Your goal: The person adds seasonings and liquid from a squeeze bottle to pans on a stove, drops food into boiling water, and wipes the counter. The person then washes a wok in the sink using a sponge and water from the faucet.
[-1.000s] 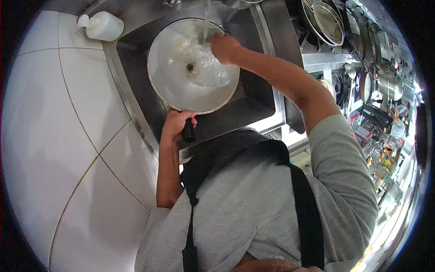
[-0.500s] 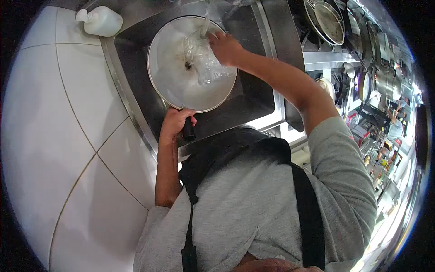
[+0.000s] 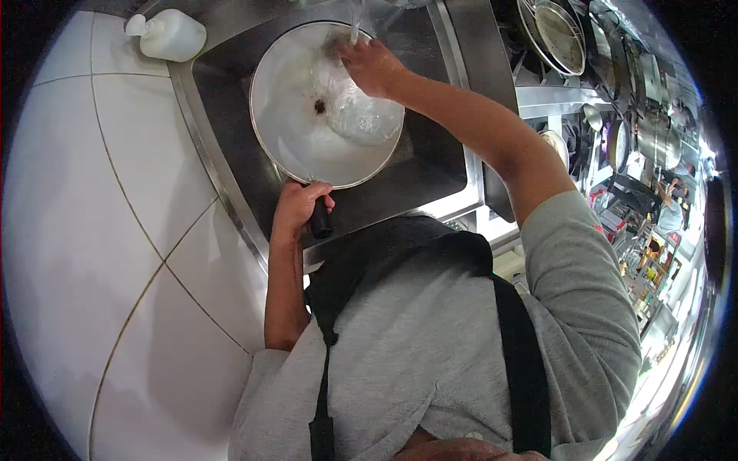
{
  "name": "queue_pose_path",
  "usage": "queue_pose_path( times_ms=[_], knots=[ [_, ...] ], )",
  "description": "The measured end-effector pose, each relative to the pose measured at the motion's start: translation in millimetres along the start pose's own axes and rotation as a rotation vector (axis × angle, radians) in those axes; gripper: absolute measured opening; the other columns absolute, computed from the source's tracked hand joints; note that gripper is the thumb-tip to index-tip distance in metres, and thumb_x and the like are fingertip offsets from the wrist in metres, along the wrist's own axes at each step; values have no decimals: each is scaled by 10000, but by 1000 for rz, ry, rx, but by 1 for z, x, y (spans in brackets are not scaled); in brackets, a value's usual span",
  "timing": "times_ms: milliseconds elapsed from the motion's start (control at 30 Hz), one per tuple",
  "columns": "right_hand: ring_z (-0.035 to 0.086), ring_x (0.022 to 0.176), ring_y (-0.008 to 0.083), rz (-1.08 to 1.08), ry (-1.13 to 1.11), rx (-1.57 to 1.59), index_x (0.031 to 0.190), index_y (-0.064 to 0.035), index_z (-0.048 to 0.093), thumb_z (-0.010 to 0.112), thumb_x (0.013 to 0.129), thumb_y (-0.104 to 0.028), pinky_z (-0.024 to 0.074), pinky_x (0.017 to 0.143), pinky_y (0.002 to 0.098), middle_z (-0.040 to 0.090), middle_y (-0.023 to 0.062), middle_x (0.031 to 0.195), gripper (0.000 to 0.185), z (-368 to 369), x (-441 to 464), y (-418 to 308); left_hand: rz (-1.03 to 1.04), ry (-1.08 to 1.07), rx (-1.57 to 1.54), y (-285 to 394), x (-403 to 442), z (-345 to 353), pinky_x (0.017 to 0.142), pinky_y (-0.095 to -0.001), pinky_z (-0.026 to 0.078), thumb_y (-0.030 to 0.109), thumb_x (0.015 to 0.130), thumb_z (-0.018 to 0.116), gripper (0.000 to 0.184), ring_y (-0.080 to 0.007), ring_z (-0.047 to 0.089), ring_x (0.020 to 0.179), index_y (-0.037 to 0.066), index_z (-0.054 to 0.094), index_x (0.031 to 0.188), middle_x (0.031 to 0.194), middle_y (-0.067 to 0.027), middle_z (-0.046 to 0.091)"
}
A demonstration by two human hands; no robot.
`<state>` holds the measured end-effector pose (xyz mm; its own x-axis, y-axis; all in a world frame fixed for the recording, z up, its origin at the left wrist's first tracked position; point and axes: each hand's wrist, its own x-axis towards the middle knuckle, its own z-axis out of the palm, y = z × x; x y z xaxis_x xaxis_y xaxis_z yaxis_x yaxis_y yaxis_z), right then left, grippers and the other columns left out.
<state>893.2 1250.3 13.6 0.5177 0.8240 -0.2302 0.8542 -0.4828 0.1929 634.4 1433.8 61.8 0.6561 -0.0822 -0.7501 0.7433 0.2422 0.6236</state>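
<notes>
A wide, light-coloured frying pan [image 3: 288,134] with a dark spot in its middle is held over the sink. My left hand [image 3: 298,206] is wrapped round its black handle [image 3: 320,221] at the near side. At the pan's far right edge, my right hand [image 3: 373,67] reaches inside with its fingers curled. A dark, blurred patch shows at its fingertips, and I cannot make out what they hold. A stream of water [image 3: 355,27] falls beside those fingers and spreads over the pan's right half.
The dark metal sink [image 3: 427,165] surrounds the pan. A white pump bottle [image 3: 175,37] stands at the back left corner, next to the white tiled wall [image 3: 115,230]. Pans and a sieve [image 3: 559,38] sit on the right, with a ladle [image 3: 592,117] below. Another person [image 3: 670,211] is far right.
My right hand has shifted slightly left and up along the pan's far edge. The water now spreads more smoothly over the pan's right side. My left hand stays on the handle.
</notes>
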Motion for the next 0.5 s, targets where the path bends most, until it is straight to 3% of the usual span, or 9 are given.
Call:
queue_pose_path(
  times_ms=[67,100,167,300,367,400,467,500],
  knots=[
    [504,1302,286,10,-298,54,1333,2,593,583,890,-115,446,1053,450,518,112,1421,458,8,3,0,13,17,-24,-3,1,4,546,-325,500,93,841,667,138,-177,620,550,-43,688,839,647,-84,655],
    [504,1302,286,11,-297,52,1333,2,593,583,890,-115,446,1053,450,518,112,1421,458,10,2,0,21,30,-47,-3,2,6,547,-325,501,95,841,664,140,-177,621,550,-43,687,837,638,-80,650],
    [499,1308,303,89,27,23,1311,4,598,596,872,-79,462,1041,469,529,124,1390,446,17,-5,0,31,24,-32,-3,4,1,546,-327,503,93,839,662,134,-179,624,552,-39,686,833,649,-82,653],
    [474,1355,320,76,-91,115,1323,4,590,628,870,-79,470,1046,496,516,156,1413,463,11,-10,-6,103,-14,-81,-3,5,-3,539,-328,506,100,832,667,136,-185,626,552,-32,676,866,683,-87,658],
    [444,1395,337,12,-560,199,1351,19,565,634,886,-114,466,1064,510,477,182,1468,489,-1,-21,-14,116,33,-95,-8,4,-2,535,-328,505,94,827,669,143,-185,626,554,-34,671,892,688,-87,656],
    [444,1395,337,11,-557,194,1351,19,565,634,886,-114,466,1064,510,477,182,1468,489,3,-18,-13,117,81,-108,-9,4,0,532,-327,505,88,822,670,156,-184,627,555,-36,666,917,693,-86,654],
    [428,1409,342,289,-621,545,1363,31,558,657,902,-185,452,1090,507,470,196,1488,519,16,-16,-19,145,101,-129,-14,3,-1,529,-327,506,78,820,668,165,-182,629,557,-41,660,935,681,-81,646],
    [428,1409,342,287,-629,554,1363,31,558,657,902,-185,452,1090,507,470,196,1488,519,20,-12,-24,171,118,-145,-18,0,-2,527,-326,507,67,818,666,176,-179,630,558,-46,655,952,670,-77,639]
  ],
)
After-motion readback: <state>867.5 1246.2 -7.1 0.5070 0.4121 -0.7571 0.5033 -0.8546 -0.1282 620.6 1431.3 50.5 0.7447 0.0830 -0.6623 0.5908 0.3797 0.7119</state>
